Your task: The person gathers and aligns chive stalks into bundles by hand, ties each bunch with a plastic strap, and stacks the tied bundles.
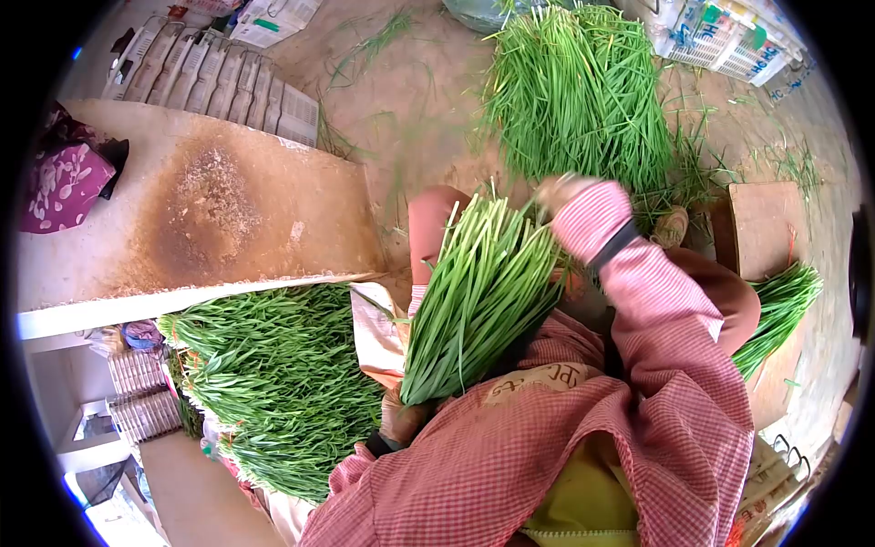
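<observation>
A large bunch of long green stalks (pixel 483 292) lies slanted across my lap, its pale cut ends pointing up and away. My left hand (pixel 401 417) is closed round the leafy lower end of this bunch, and the bunch hides part of its fingers. Beside the upper right of the bunch is my right hand (pixel 558 193), blurred by motion, so its fingers and anything in them cannot be made out. Beyond it, a big pile of green stalks (pixel 579 96) lies on the floor.
A stained board (pixel 301 210) is at the left, with more green stalks (pixel 283 383) below it. White crates (pixel 720 41) stand at the top right, grey crates (pixel 210 77) at the top left. A tied bundle (pixel 779 310) rests at the right by a brown board (pixel 767 228).
</observation>
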Demonstrator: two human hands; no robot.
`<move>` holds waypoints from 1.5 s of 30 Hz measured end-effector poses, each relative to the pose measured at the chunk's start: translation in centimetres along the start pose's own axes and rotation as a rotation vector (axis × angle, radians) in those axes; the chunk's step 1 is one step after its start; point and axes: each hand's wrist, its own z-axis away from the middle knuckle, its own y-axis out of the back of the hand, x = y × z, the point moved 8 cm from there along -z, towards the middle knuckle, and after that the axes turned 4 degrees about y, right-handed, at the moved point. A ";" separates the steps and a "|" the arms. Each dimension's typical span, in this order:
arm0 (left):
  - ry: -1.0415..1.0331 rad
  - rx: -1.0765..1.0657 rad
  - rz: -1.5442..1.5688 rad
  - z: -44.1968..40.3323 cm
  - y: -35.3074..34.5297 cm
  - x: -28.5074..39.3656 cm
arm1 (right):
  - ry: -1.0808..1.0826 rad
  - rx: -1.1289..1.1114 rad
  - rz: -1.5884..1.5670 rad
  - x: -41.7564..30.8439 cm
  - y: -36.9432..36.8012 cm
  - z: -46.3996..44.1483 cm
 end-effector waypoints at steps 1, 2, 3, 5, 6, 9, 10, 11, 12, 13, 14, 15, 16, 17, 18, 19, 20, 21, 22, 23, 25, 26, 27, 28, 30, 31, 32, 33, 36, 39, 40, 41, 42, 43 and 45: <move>0.005 0.002 0.002 0.3 0.0 -0.3 | -0.241 0.072 -0.124 6.2 0.1 -0.8; -0.117 -0.021 -0.241 0.7 -0.7 0.3 | -0.472 0.180 -0.260 12.3 0.1 -1.2; -0.239 -0.045 -0.485 1.2 -1.8 0.9 | -0.494 0.021 -0.212 17.2 -2.1 -1.8; -0.144 -0.141 -0.237 1.1 -3.1 0.5 | -0.694 0.410 0.313 14.6 0.6 2.3; -0.172 -0.057 -0.374 1.1 -3.1 0.8 | -0.584 0.377 0.252 11.4 0.6 2.7; -0.231 0.073 -0.593 0.9 -2.0 1.2 | -0.140 0.032 0.027 1.3 0.0 2.2; -0.171 -0.017 -0.363 0.7 -2.1 0.8 | 0.069 -0.005 0.061 -0.1 -3.1 0.0; -0.110 -0.107 -0.133 0.6 -2.5 0.6 | 0.277 -0.040 0.097 -1.1 -6.6 -2.6; -0.114 -0.108 -0.138 0.6 -2.6 0.8 | 0.425 0.175 -0.200 0.1 -6.1 -2.8; -0.133 -0.100 -0.176 0.6 -2.7 1.0 | 0.566 0.386 -0.497 1.9 -4.7 -2.2; -0.150 -0.090 -0.209 0.7 -2.6 0.9 | 0.075 0.193 0.246 4.5 -4.6 -3.8; -0.162 -0.075 -0.242 1.0 -2.4 0.7 | -0.084 0.155 -0.373 9.4 -5.1 -3.7; -0.313 0.001 -0.660 1.9 -3.4 1.2 | -0.276 0.238 -0.976 14.2 -5.7 -3.3; -0.304 -0.006 -0.664 1.9 -3.8 1.2 | -0.199 0.230 -0.661 14.0 -5.2 -2.2; -0.317 0.017 -0.762 1.7 -4.1 1.3 | -0.140 0.246 -0.339 13.7 -4.7 -1.0; -0.330 0.040 -0.859 1.6 -4.5 1.4 | -0.129 0.141 -0.049 9.3 -3.8 2.5; -0.286 0.056 -0.744 1.3 -4.8 1.1 | -0.002 -0.016 0.042 7.4 -6.4 1.9; -0.285 0.052 -0.745 1.2 -4.8 1.2 | 0.145 -0.164 0.120 5.3 -9.0 1.7; -0.262 0.099 -0.767 1.1 -4.2 1.6 | 0.294 -0.296 0.171 3.3 -11.6 1.9; -0.241 0.151 -0.792 1.4 -4.1 2.0 | 0.489 -0.053 0.185 1.7 -13.1 0.1; -0.285 0.161 -1.011 1.5 -5.5 3.1 | 0.440 0.153 0.094 4.4 -12.6 -1.1; -0.241 0.132 -1.062 1.0 -6.3 2.9 | 0.341 0.189 -0.034 5.2 -10.8 -1.3; -0.198 0.098 -1.111 0.3 -7.4 2.7 | 0.248 0.235 -0.163 5.9 -9.1 -1.4; -0.129 0.172 -1.194 0.3 -8.9 3.1 | 0.223 0.249 0.084 6.3 -8.4 -1.3; -0.068 0.208 -1.260 -0.4 -11.1 4.8 | -0.084 0.161 0.182 10.3 -6.8 -1.9; 0.007 0.244 -1.332 -0.4 -11.7 5.7 | -0.362 0.054 0.024 14.4 -6.8 -2.0; -0.035 0.195 -1.329 -0.4 -13.5 6.7 | -0.312 0.035 0.286 18.3 -7.6 -2.4; -0.075 0.141 -1.329 -0.3 -15.3 7.7 | -0.265 0.018 0.547 21.3 -8.5 -2.6; -0.080 0.064 -1.400 -0.4 -20.4 10.7 | -0.407 -0.162 0.482 21.6 -8.4 0.8; -0.176 0.083 -1.685 -0.9 -26.0 13.9 | -0.321 -0.328 0.306 18.7 -14.9 -1.0; -0.211 0.084 -1.792 -0.9 -27.8 14.4 | -0.521 -0.299 0.191 20.0 -18.6 -2.2; -0.233 0.080 -1.809 -0.7 -29.5 14.7 | -0.703 -0.107 -0.022 15.9 -14.2 1.6; -0.340 0.048 -1.909 -0.3 -31.9 14.9 | -0.673 -0.093 -0.261 14.9 -16.6 0.2; -0.451 0.008 -2.005 0.2 -34.3 14.7 | -0.636 -0.074 -0.497 14.3 -18.3 -1.7; -0.600 -0.059 -2.110 1.4 -38.3 13.8 | -0.352 -0.235 -0.511 10.0 -20.1 -5.8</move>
